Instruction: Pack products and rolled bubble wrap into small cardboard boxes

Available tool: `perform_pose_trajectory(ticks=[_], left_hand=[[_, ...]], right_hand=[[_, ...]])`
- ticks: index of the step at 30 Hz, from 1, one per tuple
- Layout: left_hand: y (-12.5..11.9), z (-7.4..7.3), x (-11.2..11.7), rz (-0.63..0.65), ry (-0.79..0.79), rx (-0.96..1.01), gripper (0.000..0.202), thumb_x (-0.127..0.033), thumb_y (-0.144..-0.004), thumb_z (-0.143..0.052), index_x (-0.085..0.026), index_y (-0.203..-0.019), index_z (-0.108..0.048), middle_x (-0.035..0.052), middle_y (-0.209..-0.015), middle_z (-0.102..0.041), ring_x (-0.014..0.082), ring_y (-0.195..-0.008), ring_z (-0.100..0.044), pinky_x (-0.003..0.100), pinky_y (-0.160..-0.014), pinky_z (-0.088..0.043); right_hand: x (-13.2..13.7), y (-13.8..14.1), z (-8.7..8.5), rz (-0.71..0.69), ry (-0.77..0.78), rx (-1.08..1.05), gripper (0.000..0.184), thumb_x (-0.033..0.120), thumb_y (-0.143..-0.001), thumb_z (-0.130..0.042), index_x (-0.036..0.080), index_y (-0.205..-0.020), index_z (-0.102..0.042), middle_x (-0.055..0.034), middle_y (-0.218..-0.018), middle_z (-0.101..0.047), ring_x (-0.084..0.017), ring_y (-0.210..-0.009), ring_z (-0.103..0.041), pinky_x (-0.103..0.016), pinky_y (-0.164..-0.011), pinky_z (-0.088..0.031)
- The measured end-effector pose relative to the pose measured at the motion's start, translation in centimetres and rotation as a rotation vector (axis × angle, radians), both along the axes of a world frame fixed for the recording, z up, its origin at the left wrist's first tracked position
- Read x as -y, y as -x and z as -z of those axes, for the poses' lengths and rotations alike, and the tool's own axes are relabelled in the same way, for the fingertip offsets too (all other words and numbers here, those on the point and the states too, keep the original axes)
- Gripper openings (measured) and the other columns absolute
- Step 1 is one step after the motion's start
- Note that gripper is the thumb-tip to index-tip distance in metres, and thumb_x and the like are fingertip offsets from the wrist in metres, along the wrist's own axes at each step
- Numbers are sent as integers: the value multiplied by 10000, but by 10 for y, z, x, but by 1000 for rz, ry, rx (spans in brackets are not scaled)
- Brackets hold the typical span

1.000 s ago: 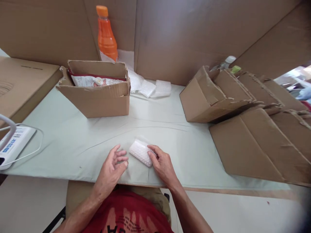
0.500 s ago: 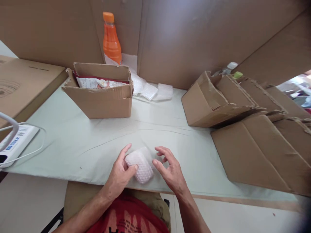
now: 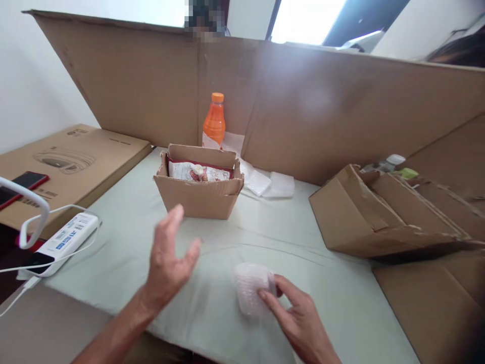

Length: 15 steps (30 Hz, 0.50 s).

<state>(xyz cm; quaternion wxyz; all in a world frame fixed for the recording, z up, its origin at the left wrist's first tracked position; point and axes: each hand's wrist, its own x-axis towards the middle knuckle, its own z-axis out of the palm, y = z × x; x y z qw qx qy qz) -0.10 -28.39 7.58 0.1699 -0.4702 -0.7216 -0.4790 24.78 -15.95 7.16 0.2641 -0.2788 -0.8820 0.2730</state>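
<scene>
Between the thumb and fingers of my right hand (image 3: 297, 308) is a bubble-wrap packet (image 3: 253, 289), gripped by its right edge near the front of the table. Whatever the packet may contain is hidden. My left hand (image 3: 170, 258) is raised, a bit blurred, with thumb and fingers apart and nothing in it. It is nearest to a small open cardboard box (image 3: 197, 198), just in front of it. Inside that box stands a red and white printed packet (image 3: 199, 171).
More bubble-wrap pieces (image 3: 278, 186) lie behind the box, beside an orange bottle (image 3: 215, 121). Open cardboard boxes (image 3: 348, 217) line the right side. At left are a power strip (image 3: 70, 240), white cables, and a phone (image 3: 22, 184) on a large flat carton (image 3: 91, 146).
My left hand has let go of the bubble-wrap packet and moved up towards the small box. My right hand has taken hold of the packet. The head view has tilted up.
</scene>
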Motion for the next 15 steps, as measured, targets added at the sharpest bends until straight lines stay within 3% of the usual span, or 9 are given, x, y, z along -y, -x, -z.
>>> perform_pose_trajectory(ticks=[2,4,6,9,12,15], left_hand=[[41,-23,-15,-133,-81,-164,737,-188,-857,-653,-199,-1526,-342,181,-1478,-489,325,-1392,-462,523,-1135,-403],[70,-33,-30,-161,-103,-245,733,-147,-847,-612,-179,-1524,-332,167,-1400,-559,322,-1376,-476,534,-1139,-388],[83,-29,-40,-133,-125,-273,693,-101,-843,-560,-173,-1500,-354,116,-1168,-672,290,-1241,-577,520,-1090,-435],[80,-4,-44,-109,-218,-279,637,-50,-828,-541,-201,-1435,-424,44,-910,-671,247,-1035,-637,492,-996,-501],[71,18,-41,-116,-289,-246,633,-18,-815,-566,-237,-1399,-459,47,-923,-674,250,-1051,-616,516,-987,-504],[69,24,-38,-105,-291,-218,635,-8,-827,-581,-258,-1399,-461,53,-949,-690,265,-1126,-593,558,-1024,-470]], right_hand=[[-21,7,-31,5,-108,-8,162,385,-937,-615,252,-876,-683,1,-704,-695,-165,-568,-630,-243,-538,-521],[-40,21,-66,19,-230,-35,157,401,-936,-621,261,-889,-674,2,-719,-697,-165,-571,-629,-245,-534,-513],[-56,42,-100,36,-349,-92,142,405,-938,-627,270,-915,-666,3,-754,-703,-162,-597,-634,-249,-556,-508],[-77,90,-140,49,-536,-166,141,393,-945,-630,267,-889,-659,10,-752,-678,-144,-618,-612,-255,-601,-485],[-96,156,-156,-58,-677,-78,168,353,-953,-614,239,-843,-670,4,-748,-664,-149,-692,-606,-275,-673,-466],[-109,228,-146,-239,-713,220,141,267,-887,-674,211,-760,-697,-17,-717,-672,-190,-776,-623,-305,-708,-436]])
